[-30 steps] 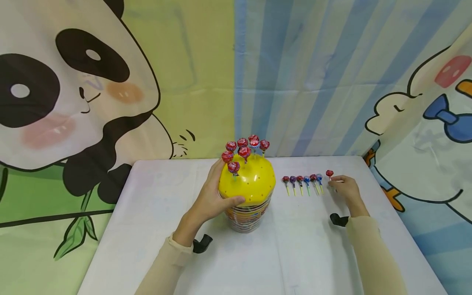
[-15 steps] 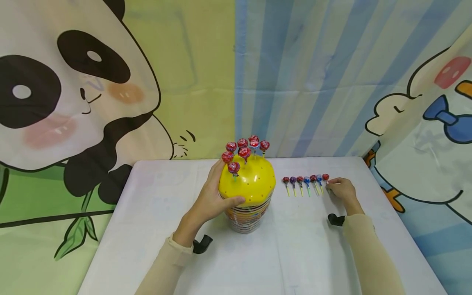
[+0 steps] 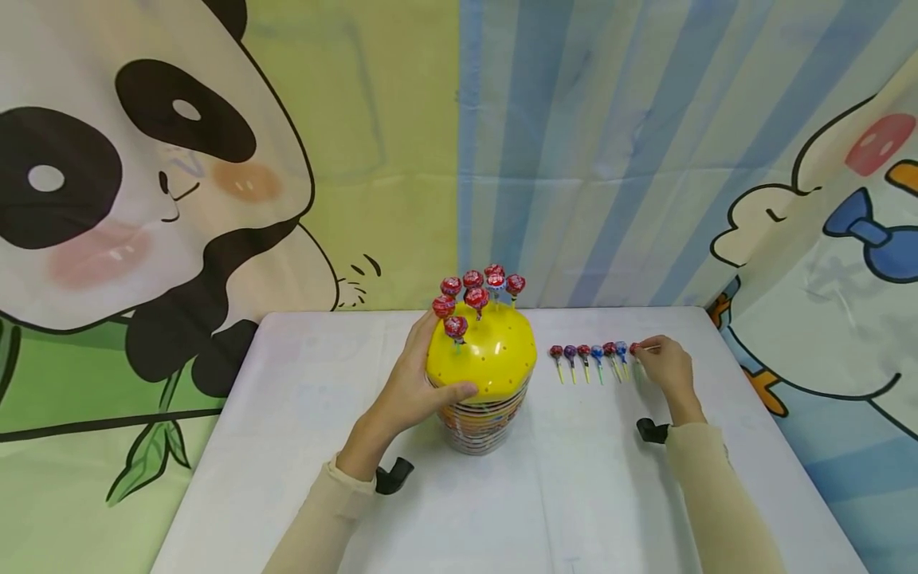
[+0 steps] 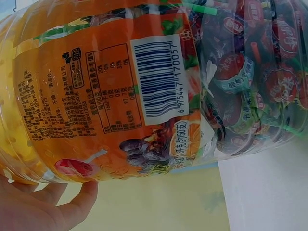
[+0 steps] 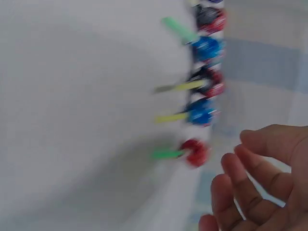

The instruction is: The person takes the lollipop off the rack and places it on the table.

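Observation:
My left hand (image 3: 412,383) grips the upper side of a clear plastic candy jar (image 3: 479,430) with a yellow lid (image 3: 495,355). Several red lollipops (image 3: 476,299) stand upright in holes of that lid. Seen from the left wrist, the jar has an orange label (image 4: 96,86), and wrapped lollipops (image 4: 236,67) fill its lower part. My right hand (image 3: 668,368) is at the right end of a lollipop row, beside a red lollipop (image 5: 195,152) with a green stick. In the right wrist view the right hand (image 5: 260,185) is apart from that lollipop, fingers loosely bent, nothing between them.
Left of the red lollipop, several more lollipops (image 3: 598,351) lie in line on the white table (image 3: 588,462), sticks toward me. A printed cloth wall (image 3: 574,159) rises behind the table's far edge. Black wrist mounts (image 3: 394,476) show below both hands.
My right hand has moved left with the red lollipop, laid it at the row's right end and let go. My left hand keeps its grip on the jar.

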{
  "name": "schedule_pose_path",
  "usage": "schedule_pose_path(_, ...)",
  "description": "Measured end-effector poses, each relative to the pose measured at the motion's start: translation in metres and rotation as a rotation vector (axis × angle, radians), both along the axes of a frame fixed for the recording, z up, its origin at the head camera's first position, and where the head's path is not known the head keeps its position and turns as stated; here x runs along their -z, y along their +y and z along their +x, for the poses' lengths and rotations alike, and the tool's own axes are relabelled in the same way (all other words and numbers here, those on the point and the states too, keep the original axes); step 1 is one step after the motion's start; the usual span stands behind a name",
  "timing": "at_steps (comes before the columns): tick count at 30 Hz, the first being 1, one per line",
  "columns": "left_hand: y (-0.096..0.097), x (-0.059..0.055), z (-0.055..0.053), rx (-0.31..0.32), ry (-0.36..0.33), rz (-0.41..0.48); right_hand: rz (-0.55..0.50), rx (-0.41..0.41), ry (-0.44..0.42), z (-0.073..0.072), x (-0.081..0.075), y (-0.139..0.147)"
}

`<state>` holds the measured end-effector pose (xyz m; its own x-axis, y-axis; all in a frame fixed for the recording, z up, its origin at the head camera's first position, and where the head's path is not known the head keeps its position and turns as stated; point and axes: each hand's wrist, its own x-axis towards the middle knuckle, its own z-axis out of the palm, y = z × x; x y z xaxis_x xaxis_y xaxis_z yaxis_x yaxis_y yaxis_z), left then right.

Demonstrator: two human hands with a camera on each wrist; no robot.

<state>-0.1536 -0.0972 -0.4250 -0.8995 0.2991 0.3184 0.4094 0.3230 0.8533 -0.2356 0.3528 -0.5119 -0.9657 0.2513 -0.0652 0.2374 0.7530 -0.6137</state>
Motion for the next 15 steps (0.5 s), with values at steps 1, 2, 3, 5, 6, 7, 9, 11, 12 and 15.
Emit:
schedule_pose_path(1,0.0,0.0,0.0,-0.001,-0.001,0.0,0.007,-0.03,0.06,0.001,-0.007,-0.005)
schedule_pose_path(2,0.0,0.0,0.0,-0.002,-0.001,-0.001,0.004,-0.061,0.114,0.003,-0.015,-0.011)
schedule_pose_path(3,0.0,0.0,0.0,-0.001,-0.002,0.0,-0.002,-0.095,0.164,0.005,-0.023,-0.018)
schedule_pose_path(5,0.0,0.0,0.0,-0.002,-0.002,0.0,-0.03,-0.162,0.249,0.008,-0.041,-0.034)
schedule_pose_path(6,0.0,0.0,0.0,-0.002,-0.002,-0.001,-0.053,-0.193,0.282,0.01,-0.05,-0.042)
schedule_pose_path(7,0.0,0.0,0.0,-0.003,-0.003,-0.001,-0.083,-0.216,0.307,0.012,-0.059,-0.051)
schedule_pose_path(9,0.0,-0.001,0.001,-0.001,-0.002,0.003,-0.169,-0.26,0.35,0.017,-0.077,-0.07)
schedule_pose_path(11,0.001,-0.001,0.001,-0.002,-0.003,0.004,-0.284,-0.31,0.379,0.02,-0.092,-0.087)
schedule_pose_path(12,0.001,-0.001,0.001,-0.004,-0.003,0.002,-0.344,-0.334,0.384,0.022,-0.098,-0.096)
schedule_pose_path(15,0.001,-0.001,0.001,-0.006,-0.003,0.005,-0.536,-0.433,0.386,0.024,-0.112,-0.119)
